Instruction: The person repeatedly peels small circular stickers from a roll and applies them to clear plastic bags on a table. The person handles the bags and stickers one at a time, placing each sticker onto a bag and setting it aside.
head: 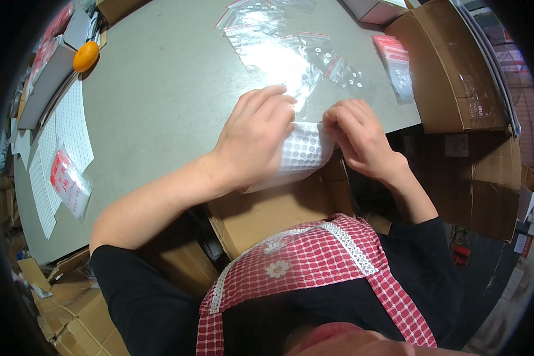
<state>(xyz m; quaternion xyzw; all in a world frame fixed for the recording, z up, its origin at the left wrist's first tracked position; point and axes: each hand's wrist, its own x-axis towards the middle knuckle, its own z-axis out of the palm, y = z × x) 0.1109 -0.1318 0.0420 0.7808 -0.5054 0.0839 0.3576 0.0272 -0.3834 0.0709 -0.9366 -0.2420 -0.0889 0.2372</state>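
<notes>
Between my hands, at the near edge of the table, is a white sheet of round stickers [302,149] in rows, its lower part curving down over an open cardboard box. My left hand [260,133] grips its left side, fingers bent over the edge. At the sheet's upper right corner, the thumb and forefinger of my right hand [360,133] are pinched together. Just beyond my hands lie several small clear zip bags [324,54] with red closure lines and small white rings, some washed out by glare. Whether a loose sticker is between my right fingertips cannot be seen.
The open cardboard box [267,213] sits below the table edge before me. A stack of zip bags [396,66] lies by a large carton [440,66] at the right. Leftward are an orange fruit [86,57], dotted white sheets [73,120] and a printed plastic packet [71,184].
</notes>
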